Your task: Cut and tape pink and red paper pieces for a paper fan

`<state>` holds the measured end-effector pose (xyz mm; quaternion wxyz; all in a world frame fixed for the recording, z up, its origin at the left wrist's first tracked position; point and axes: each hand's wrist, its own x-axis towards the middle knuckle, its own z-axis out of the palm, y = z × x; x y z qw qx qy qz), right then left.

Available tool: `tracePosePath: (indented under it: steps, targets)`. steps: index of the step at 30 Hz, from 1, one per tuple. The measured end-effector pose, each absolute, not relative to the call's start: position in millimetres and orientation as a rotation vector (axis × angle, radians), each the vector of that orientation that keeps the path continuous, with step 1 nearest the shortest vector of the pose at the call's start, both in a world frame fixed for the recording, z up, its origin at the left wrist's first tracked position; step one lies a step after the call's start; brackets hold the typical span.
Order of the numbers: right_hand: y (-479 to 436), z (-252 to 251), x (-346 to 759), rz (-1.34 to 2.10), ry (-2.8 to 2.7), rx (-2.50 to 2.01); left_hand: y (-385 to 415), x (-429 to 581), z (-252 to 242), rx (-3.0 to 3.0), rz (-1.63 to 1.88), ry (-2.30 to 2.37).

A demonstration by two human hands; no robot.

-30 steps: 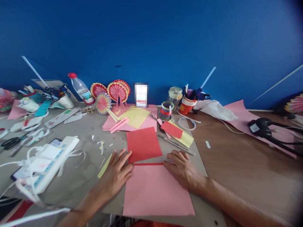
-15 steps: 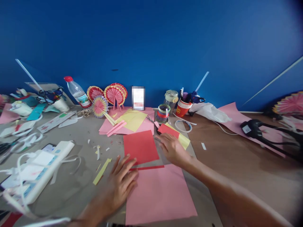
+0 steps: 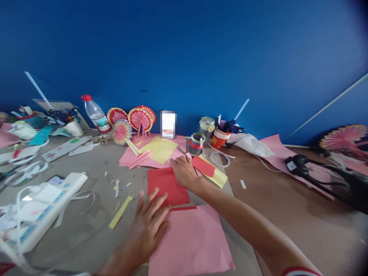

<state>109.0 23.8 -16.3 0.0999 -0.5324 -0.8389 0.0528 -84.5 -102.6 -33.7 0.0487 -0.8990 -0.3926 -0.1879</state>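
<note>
My left hand (image 3: 149,226) is open, its fingers spread over the lower left of a red paper square (image 3: 161,184) and the top of a large pink sheet (image 3: 192,241). A thin red strip (image 3: 184,208) lies between the two papers. My right hand (image 3: 184,171) hovers over or rests on the red square's upper right corner, fingers bent; whether anything is between them is hidden. Just behind it lie scissors (image 3: 182,149) on pink and yellow paper (image 3: 161,150). To its right, a smaller red piece (image 3: 203,165) sits on yellow paper (image 3: 220,177).
Folded paper fans (image 3: 140,119), a tilted bottle (image 3: 97,117) and a phone (image 3: 168,124) stand at the back. Tape rolls (image 3: 197,142), a jar (image 3: 207,125) and a red cup (image 3: 220,138) are right of centre. A power strip (image 3: 57,211) lies left.
My right hand has moved left, from beside the smaller red piece to the red square's upper corner. My left hand stays near the same place. The view has shifted slightly.
</note>
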Motion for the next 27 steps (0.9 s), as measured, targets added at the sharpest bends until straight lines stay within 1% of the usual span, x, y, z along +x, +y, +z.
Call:
tracePosePath:
  steps: [4,8,10,13,15,19,21,24,27]
  targets:
    - [31.6,-14.7,110.6,0.258,-2.423,-1.603,-92.9,-91.1,-32.9,-2.569,-0.814,-1.437]
    - [59.4,-1.8,116.0,0.376,-2.307,-1.634,-80.6,-93.7,-29.3,-2.36,-0.984,-1.627]
    - [75.6,3.6,115.9,0.375,-2.249,-1.661,-69.2,-93.5,-26.4,-2.239,-1.038,-1.717]
    - [91.0,6.4,111.1,0.288,-2.162,-1.738,-49.2,-86.8,-20.0,-2.121,-1.131,-1.773]
    - [92.4,5.9,106.8,0.195,-2.109,-1.79,-41.2,-74.8,-14.0,-2.162,-1.177,-1.75]
    - [78.5,6.5,106.4,0.048,-2.037,-1.842,-56.1,-32.7,-2.0,-2.552,-1.293,-1.521]
    - [66.9,6.9,115.3,0.032,-2.051,-1.831,-75.1,-9.6,-0.9,-2.823,-1.176,-1.309]
    - [47.2,3.2,140.6,0.081,-2.133,-1.793,-99.5,14.9,-9.9,-3.176,-0.813,-1.122]
    - [29.6,-7.9,170.0,0.139,-2.184,-1.805,-106.5,24.5,-27.3,-3.265,-0.445,-1.148]
